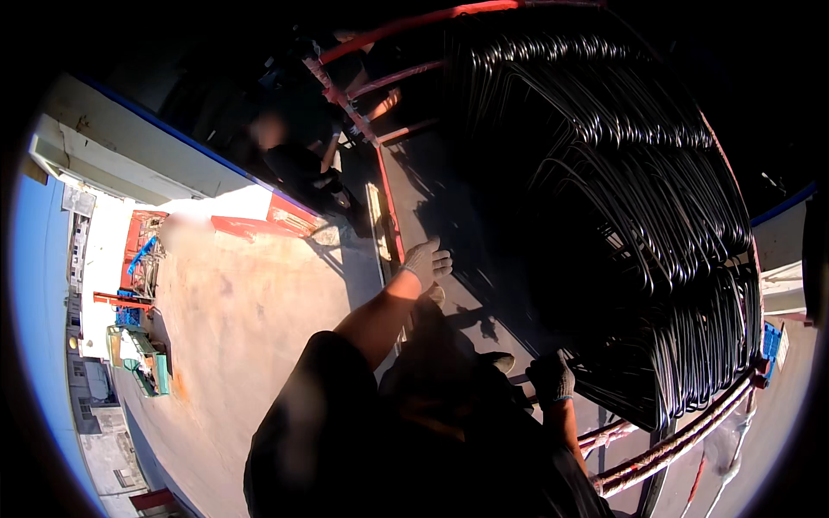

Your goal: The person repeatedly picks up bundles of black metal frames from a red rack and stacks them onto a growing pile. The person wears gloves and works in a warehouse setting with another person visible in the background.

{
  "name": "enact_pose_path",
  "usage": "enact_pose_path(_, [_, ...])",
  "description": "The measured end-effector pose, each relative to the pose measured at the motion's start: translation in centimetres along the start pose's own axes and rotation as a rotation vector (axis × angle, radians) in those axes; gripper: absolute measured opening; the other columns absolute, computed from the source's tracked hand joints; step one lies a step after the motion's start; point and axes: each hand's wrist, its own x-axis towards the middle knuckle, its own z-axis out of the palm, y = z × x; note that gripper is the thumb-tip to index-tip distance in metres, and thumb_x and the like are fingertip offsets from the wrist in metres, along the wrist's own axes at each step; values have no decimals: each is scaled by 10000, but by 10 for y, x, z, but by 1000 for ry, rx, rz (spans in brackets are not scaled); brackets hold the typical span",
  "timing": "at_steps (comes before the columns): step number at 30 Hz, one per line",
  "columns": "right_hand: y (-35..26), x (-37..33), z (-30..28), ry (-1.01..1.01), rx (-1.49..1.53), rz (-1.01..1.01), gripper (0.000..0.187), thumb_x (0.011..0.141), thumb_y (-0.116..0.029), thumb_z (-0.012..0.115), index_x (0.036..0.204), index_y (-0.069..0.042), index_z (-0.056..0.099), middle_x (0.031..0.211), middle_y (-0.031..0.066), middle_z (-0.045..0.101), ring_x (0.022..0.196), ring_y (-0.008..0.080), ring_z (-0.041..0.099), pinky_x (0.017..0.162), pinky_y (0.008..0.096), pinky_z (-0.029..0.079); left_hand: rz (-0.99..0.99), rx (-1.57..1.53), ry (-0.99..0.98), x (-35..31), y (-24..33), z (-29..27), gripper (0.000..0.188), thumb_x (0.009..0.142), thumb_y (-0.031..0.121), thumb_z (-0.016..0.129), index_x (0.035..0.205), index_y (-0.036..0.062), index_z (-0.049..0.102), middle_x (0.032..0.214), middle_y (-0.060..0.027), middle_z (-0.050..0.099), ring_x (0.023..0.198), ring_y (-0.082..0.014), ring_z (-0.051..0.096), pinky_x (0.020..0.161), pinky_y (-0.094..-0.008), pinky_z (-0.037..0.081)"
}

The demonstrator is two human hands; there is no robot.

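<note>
Your right hand (551, 378), gloved and in shadow, is curled in beside the lower near end of the big stack of bent black rods (682, 207); I cannot tell whether its fingers have closed around a rod or only rest by it. Your left hand (425, 264), in a pale glove, reaches forward with its fingers extended and loose, and nothing shows in it. It is over the edge of the grey platform (479, 298), near the red rail (389, 198) and well apart from the rods. The stack fills the right side of your view, in several tiers of nested bends. From how you stand, I'd judge this a moment of handling or steadying yourself at the stack, with the right hand nearest the work and the left free. Any pull on a rod would call for a sure right-hand hold first, then the left brought across, since the bends lie close and could snag on each other. Just below the stack run the wrapped bars (682, 449), near your right forearm. Farther out, beyond the red rail, a co-worker in dark clothing (298, 164) is in the shade, and the sunlit concrete yard (259, 345) spreads to your left.
</note>
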Motion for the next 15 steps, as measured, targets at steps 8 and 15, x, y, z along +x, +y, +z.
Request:
enact_pose_path(8, [-22,118,114,151,-783,-201,270,934,-270,760,1087,-51,720,1053,104,772,898,305,741,836,402,610,382,8,-231,80,54,-202,144,1044,297,563,1098,166,589,951,-99,597,888,-294,646,831,-460,579])
enact_pose_path(15, [-15,251,194,127,-679,-208,211,948,-213,772,1107,-85,719,954,102,739,845,291,722,775,446,613,641,419,41,124,126,-293,164,1096,230,498,1036,100,578,904,-111,604,851,-279,656,819,-423,604])
